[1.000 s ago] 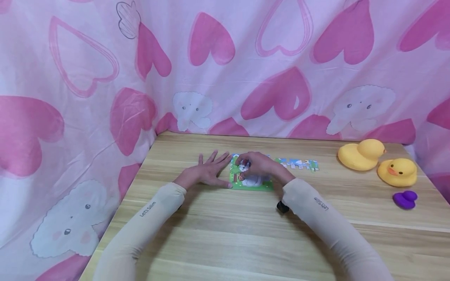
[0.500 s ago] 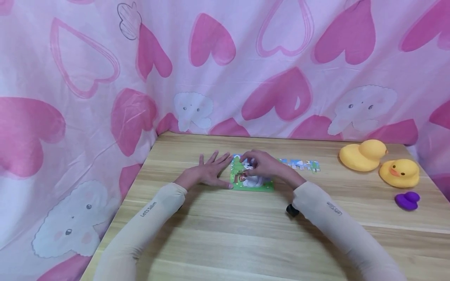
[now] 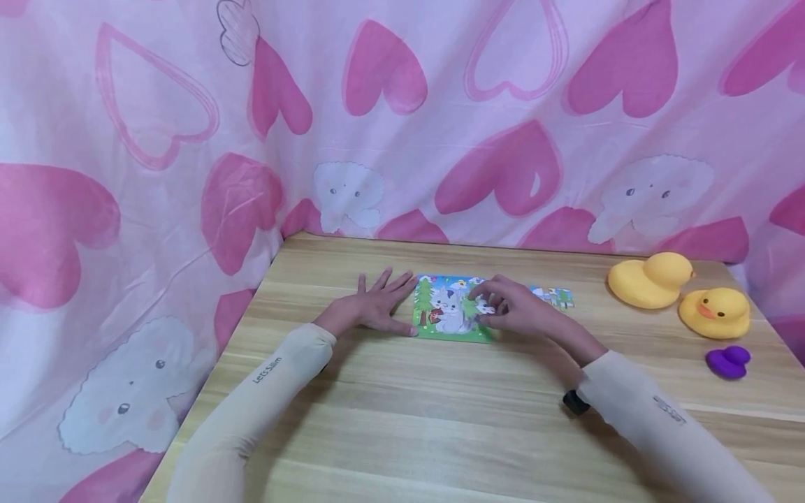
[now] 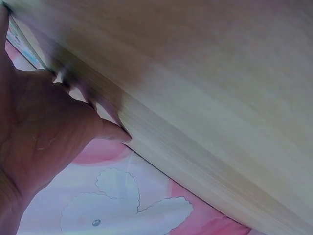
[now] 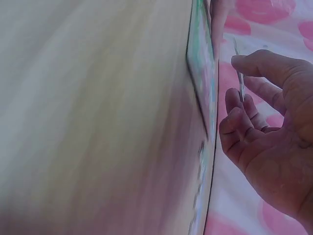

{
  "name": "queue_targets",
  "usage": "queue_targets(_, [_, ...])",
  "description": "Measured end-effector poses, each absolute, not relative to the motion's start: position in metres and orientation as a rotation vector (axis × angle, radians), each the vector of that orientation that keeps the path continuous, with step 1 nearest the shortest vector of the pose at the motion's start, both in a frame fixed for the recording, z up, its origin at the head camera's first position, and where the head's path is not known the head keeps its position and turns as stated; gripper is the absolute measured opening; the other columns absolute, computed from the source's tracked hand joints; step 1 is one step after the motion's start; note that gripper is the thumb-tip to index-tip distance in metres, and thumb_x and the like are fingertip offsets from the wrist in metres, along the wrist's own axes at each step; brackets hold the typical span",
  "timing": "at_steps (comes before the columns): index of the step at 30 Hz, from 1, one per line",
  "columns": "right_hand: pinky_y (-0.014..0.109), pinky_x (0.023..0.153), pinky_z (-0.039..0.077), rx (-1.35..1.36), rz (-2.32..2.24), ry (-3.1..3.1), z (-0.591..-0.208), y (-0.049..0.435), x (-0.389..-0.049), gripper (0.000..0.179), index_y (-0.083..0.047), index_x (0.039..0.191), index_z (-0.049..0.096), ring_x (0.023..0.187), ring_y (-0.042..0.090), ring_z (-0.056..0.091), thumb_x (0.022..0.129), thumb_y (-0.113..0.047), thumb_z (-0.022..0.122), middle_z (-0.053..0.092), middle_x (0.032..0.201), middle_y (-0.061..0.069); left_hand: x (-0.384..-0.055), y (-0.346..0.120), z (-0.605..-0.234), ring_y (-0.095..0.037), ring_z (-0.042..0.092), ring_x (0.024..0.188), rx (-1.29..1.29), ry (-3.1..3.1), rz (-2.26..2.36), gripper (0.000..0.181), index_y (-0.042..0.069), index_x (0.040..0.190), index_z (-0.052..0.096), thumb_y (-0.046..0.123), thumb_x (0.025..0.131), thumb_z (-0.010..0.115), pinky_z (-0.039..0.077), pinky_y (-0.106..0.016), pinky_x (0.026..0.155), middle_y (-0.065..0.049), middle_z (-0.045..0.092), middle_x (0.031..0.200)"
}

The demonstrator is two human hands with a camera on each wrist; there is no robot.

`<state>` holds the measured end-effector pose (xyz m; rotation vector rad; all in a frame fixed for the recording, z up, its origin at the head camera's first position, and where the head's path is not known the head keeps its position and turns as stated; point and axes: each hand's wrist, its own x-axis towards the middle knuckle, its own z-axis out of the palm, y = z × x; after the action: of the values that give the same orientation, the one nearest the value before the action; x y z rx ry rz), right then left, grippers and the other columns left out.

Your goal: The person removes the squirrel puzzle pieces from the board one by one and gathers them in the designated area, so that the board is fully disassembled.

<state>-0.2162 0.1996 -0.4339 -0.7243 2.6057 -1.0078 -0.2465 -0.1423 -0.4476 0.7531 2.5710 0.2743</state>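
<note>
A jigsaw puzzle [image 3: 448,323] with a grey cartoon animal, green trees and a green lower border lies flat on the table. My left hand [image 3: 377,309] rests at its left edge, fingers spread and straight, the thumb touching the lower left corner. Over the puzzle's right part, my right hand [image 3: 520,307] pinches a thin puzzle piece [image 5: 241,84] between thumb and fingers, held clear of the table in the right wrist view. Several loose puzzle pieces [image 3: 562,297] lie to the right, partly hidden behind that hand. In the left wrist view, the left hand [image 4: 46,117] is against the tabletop.
Two yellow rubber ducks [image 3: 650,281] [image 3: 714,313] and a small purple duck [image 3: 728,362] sit at the right of the wooden table [image 3: 402,419]. A pink curtain with hearts [image 3: 383,70] hangs behind the table and along its left side.
My right hand has moved right from over the puzzle's middle to its right part, uncovering the cartoon animal. The left hand stays in place.
</note>
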Motion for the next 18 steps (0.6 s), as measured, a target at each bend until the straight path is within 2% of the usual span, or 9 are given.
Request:
queue_targets(9, [0.034,0.083,0.059,-0.757,-0.883,2.740,-0.439,0.235,-0.204,0.041,-0.017,0.131,0.071,0.096,0.020,0.063,0.092,-0.010,0.081,0.063,0.112,0.008,-0.246,-0.142,-0.446,-0.035,-0.018,0.166,0.749,2.573,0.269,0.116,0.033,0.171,-0.003,0.081,0.088,0.062,-0.014,-0.081,0.121,0.008,-0.009,0.181])
queue_targets(18, [0.028,0.079,0.054,-0.727,-0.776,2.750,-0.446,0.251,-0.201,0.038,-0.018,0.129,0.073,0.094,0.018,0.058,0.093,-0.014,0.081,0.062,0.110,0.005,-0.245,-0.143,-0.446,-0.035,-0.018,0.166,0.746,2.569,0.270,0.117,0.035,0.171,-0.004,0.083,0.087,0.061,-0.014,-0.081,0.121,0.008,-0.010,0.181])
